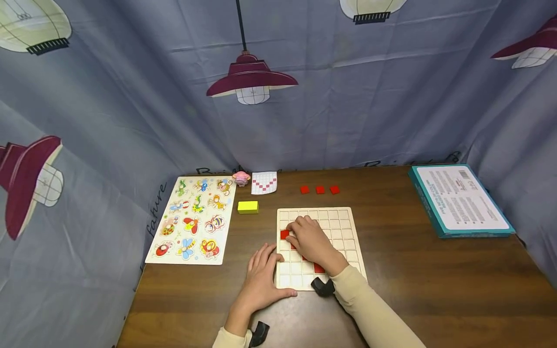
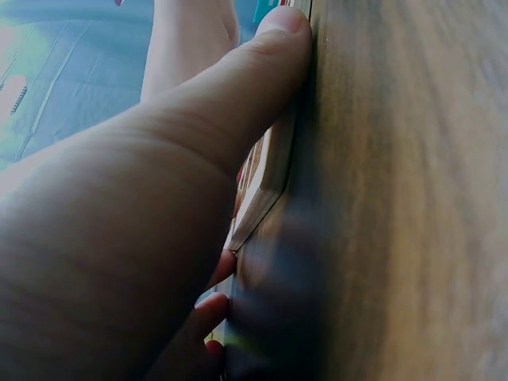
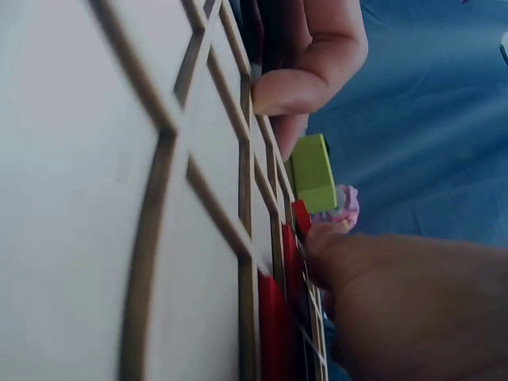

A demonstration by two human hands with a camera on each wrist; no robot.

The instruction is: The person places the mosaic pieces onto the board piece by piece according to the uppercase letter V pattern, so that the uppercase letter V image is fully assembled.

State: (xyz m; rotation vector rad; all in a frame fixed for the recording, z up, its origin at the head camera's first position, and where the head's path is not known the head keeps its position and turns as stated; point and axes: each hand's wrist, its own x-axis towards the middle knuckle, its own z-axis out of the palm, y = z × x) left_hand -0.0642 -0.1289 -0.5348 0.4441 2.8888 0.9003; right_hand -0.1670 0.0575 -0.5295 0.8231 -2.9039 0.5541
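Grid board (image 1: 339, 234) lies in the lower middle of the frame, your left hand (image 1: 262, 276) spread wide at its lower-left corner. Your right hand (image 1: 314, 242) bends over red tiles (image 1: 285, 234) there; whether it pinches one, I cannot tell. Beyond: yellow block (image 1: 248, 208), then three loose tiles (image 1: 320, 190).

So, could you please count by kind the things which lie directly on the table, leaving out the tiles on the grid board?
Red square tiles: 3
Wooden grid board: 1
Yellow block: 1
Pink figurine: 1
Pattern card: 1
Cartoon bug sheet: 1
Teal-edged box: 1
Total: 9
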